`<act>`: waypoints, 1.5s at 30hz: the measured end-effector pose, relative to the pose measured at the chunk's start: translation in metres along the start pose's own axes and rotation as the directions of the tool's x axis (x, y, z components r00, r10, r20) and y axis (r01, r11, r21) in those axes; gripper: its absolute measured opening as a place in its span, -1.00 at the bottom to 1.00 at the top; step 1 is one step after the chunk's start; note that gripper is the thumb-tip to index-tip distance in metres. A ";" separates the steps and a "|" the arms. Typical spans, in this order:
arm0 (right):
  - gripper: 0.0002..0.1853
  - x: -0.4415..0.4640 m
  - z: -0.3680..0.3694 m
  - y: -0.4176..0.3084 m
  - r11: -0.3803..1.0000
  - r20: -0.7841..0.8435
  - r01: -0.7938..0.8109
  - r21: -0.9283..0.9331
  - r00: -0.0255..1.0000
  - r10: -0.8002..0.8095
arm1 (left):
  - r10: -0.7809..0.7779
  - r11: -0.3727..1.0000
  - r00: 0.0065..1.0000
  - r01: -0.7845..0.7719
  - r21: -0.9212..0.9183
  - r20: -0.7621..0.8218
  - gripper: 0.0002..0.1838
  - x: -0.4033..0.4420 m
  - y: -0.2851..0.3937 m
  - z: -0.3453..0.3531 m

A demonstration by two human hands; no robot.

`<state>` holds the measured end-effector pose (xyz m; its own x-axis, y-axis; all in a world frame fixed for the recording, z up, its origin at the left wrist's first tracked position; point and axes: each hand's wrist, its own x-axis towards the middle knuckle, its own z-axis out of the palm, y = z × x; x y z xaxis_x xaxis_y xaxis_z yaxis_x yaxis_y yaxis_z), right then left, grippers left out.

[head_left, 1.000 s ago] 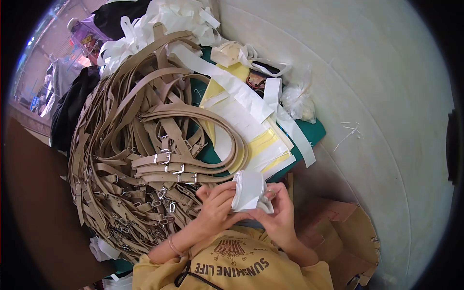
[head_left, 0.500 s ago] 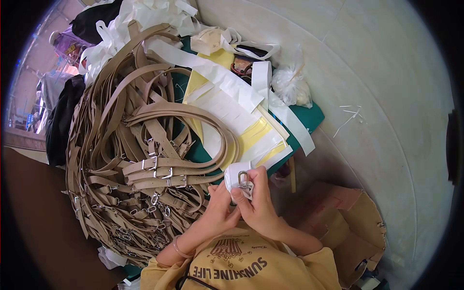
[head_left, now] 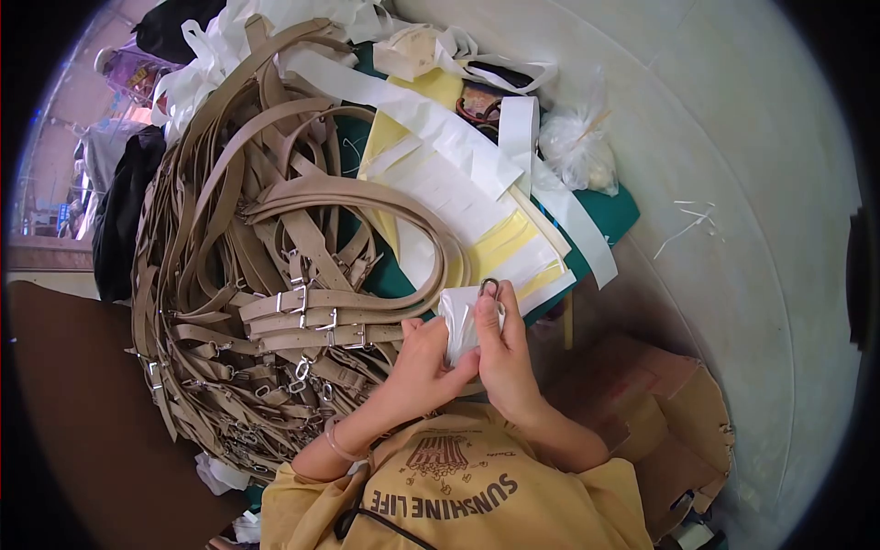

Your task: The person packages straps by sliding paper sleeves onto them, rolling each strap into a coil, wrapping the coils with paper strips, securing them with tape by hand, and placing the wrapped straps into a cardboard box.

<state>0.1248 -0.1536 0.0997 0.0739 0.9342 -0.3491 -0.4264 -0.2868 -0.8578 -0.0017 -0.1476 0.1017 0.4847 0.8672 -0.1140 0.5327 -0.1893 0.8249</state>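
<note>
Both hands meet in front of the shirt around a small white plastic-wrapped bundle [head_left: 458, 323]. My left hand [head_left: 425, 365] is closed on the bundle's left and lower side, its fingers partly hidden behind it. My right hand [head_left: 507, 362] pinches a small rounded metal loop [head_left: 489, 285] between thumb and fingers at the bundle's upper right edge. What the loop is fixed to is covered by the fingers. Just left of the hands lie tan straps with metal buckles [head_left: 321, 321], heaped in a large pile.
White and yellow paper sheets [head_left: 458, 206] lie on a green surface [head_left: 605, 218] beyond the hands. A clear plastic bag [head_left: 579, 151] and white strips are beside them. An opened cardboard box [head_left: 674, 422] stands at the right, and a brown panel [head_left: 73, 412] at the left.
The metal loop has risen and now stands at the bundle's top right, with my right thumb straighter against it. The bundle has turned, showing more of its smooth white side.
</note>
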 end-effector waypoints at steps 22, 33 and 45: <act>-0.41 0.085 -0.013 0.007 0.976 -0.372 0.042 0.214 0.927 0.042 | 0.414 0.571 0.907 -0.324 0.754 0.077 -0.79 0.212 -0.065 -0.030; -0.85 0.109 -0.010 0.022 0.974 -0.431 -0.190 -0.122 0.894 0.120 | 0.329 0.659 0.938 -0.314 0.683 0.113 -0.78 0.220 -0.066 -0.040; -0.60 0.054 -0.022 -0.017 0.844 -0.205 -0.161 -0.512 0.977 0.062 | 0.299 0.672 0.949 -0.284 0.684 0.100 -0.81 0.220 -0.067 -0.038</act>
<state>0.1559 -0.1028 0.0874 0.2305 0.8510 -0.4718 0.0900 -0.5014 -0.8605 0.0432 0.0734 0.0424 0.6889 0.7201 0.0832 0.6946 -0.6885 0.2085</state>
